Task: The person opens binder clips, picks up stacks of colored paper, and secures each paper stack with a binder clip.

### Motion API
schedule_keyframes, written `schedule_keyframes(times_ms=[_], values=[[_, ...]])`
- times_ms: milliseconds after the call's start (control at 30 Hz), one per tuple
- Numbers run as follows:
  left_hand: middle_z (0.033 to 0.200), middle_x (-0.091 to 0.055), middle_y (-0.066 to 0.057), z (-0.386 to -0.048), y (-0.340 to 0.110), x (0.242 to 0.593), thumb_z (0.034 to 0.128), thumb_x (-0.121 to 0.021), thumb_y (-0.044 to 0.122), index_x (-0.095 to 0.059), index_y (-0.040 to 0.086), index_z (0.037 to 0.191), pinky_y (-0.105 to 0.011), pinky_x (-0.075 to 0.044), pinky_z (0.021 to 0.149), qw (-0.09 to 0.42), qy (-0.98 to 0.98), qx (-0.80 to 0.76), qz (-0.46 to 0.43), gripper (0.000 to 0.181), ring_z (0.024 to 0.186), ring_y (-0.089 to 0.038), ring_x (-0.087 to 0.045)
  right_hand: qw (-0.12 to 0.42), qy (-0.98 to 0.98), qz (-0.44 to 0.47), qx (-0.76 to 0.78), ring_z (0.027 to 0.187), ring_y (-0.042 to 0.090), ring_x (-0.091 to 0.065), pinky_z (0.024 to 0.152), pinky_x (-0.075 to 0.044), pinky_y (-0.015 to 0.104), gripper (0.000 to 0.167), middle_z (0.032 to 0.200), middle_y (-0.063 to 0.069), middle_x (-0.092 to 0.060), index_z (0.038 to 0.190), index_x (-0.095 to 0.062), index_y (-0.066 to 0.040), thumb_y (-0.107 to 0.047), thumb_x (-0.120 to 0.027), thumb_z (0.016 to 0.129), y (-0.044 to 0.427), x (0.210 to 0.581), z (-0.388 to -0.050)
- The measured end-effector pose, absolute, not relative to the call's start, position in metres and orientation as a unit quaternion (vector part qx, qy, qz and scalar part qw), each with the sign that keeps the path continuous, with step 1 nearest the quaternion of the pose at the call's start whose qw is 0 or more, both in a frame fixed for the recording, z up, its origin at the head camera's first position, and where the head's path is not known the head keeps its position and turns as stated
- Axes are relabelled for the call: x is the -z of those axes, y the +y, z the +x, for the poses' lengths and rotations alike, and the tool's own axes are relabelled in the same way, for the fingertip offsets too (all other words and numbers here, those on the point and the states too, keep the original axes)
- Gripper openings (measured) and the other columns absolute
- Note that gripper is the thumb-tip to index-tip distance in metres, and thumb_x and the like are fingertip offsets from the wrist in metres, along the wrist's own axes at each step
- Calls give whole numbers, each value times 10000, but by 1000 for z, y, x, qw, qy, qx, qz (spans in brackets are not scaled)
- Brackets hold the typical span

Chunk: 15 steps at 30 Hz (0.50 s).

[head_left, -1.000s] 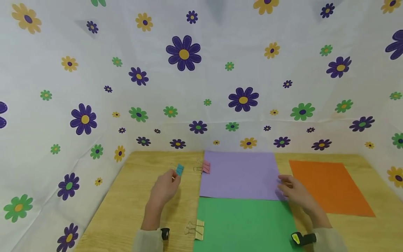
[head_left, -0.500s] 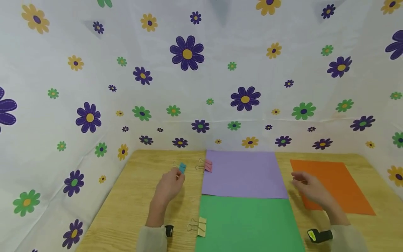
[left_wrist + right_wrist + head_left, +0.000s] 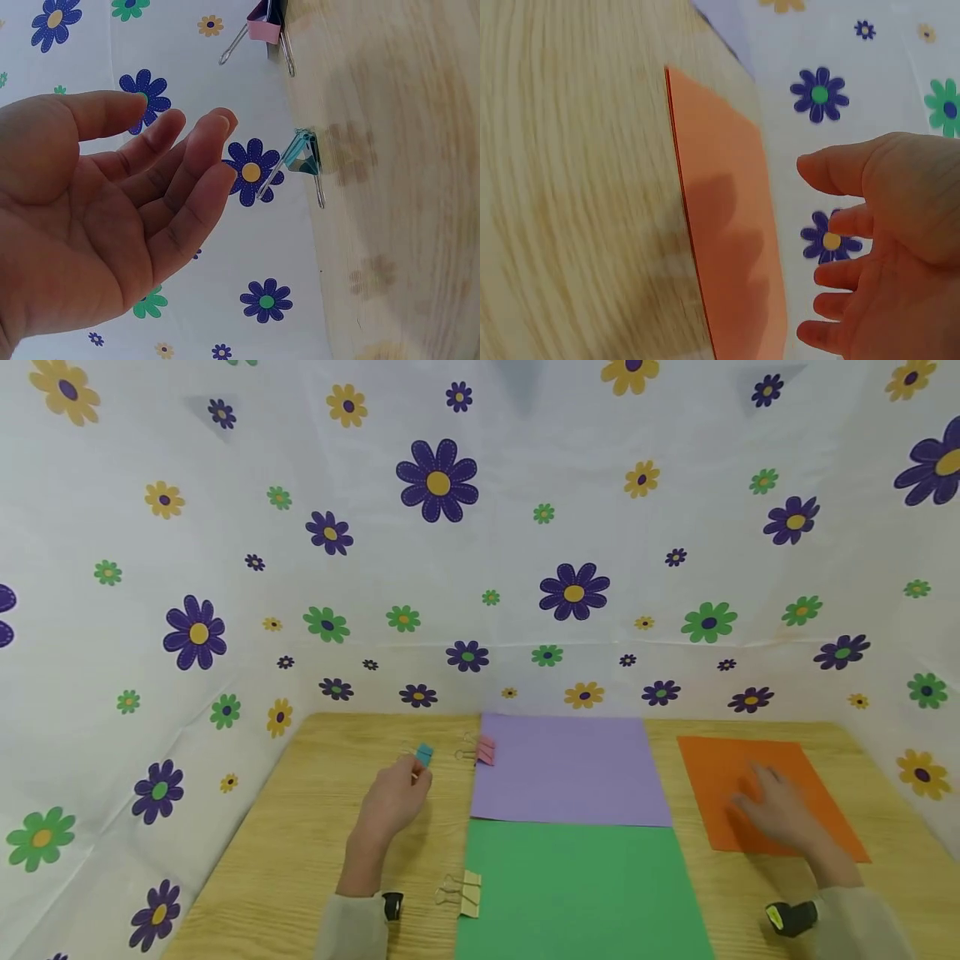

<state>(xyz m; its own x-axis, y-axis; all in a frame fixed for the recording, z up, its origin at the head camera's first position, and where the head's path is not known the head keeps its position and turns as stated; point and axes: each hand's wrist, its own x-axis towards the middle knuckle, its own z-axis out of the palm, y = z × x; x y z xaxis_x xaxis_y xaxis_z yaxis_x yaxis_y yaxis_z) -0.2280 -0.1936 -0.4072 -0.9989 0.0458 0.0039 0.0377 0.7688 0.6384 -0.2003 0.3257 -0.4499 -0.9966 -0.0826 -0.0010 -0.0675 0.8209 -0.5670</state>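
My left hand (image 3: 392, 800) hovers just in front of a small blue binder clip (image 3: 424, 754) on the table. In the left wrist view that hand (image 3: 142, 195) has loosely bent fingers with nothing in them, apart from the teal clip (image 3: 304, 152). Over the orange sheet (image 3: 720, 777) is my right hand (image 3: 783, 814), slightly blurred. The right wrist view shows this hand (image 3: 885, 247) empty with its fingers spread, above the orange paper (image 3: 735, 225).
A pink binder clip (image 3: 486, 750) grips the left edge of a purple sheet (image 3: 570, 768). Nearer, a yellow clip (image 3: 470, 894) sits at the left edge of a green sheet (image 3: 577, 885). A flowered white cloth (image 3: 525, 543) surrounds the table.
My right hand has moved right, from the purple sheet's right edge to over the orange sheet. The left hand has stayed beside the blue clip. The head view has shifted slightly.
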Motion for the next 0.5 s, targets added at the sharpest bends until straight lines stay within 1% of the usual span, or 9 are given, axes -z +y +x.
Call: schedule_keyframes(times_ms=[167, 267, 367, 500], values=[[679, -490, -31, -227, -194, 405, 1022, -484, 198, -589, -1, 1107, -272, -325, 479, 5, 940, -340, 30, 241, 528, -137, -403, 45, 952, -9, 302, 1260, 743, -20, 986, -124, 816, 705, 1387, 581, -3, 1434, -86, 248, -230, -441, 1058, 345, 449, -199], [671, -486, -31, -226, -195, 405, 1021, -484, 196, -588, 1, 1100, -271, -319, 475, 4, 939, -343, 29, 234, 523, -136, -399, 52, 954, -10, 294, 1268, 734, 26, 1021, -38, 795, 706, 1378, 579, -24, 1429, -93, 252, -267, -408, 1069, 352, 447, -197], [668, -480, -27, -225, -195, 406, 1021, -483, 199, -586, 11, 1089, -264, -315, 475, 6, 939, -343, 25, 225, 525, -132, -394, 55, 960, -12, 273, 1268, 733, 28, 1052, 31, 765, 683, 1365, 583, -51, 1418, -124, 255, -269, -390, 1071, 358, 445, -195], [662, -467, -23, -223, -196, 408, 1025, -477, 202, -581, 19, 1084, -262, -312, 471, 12, 939, -344, 25, 218, 522, -130, -386, 77, 962, 2, 263, 1255, 753, 65, 1041, 52, 774, 694, 1353, 602, 2, 1413, -121, 251, -313, -345, 1078, 368, 447, -192]])
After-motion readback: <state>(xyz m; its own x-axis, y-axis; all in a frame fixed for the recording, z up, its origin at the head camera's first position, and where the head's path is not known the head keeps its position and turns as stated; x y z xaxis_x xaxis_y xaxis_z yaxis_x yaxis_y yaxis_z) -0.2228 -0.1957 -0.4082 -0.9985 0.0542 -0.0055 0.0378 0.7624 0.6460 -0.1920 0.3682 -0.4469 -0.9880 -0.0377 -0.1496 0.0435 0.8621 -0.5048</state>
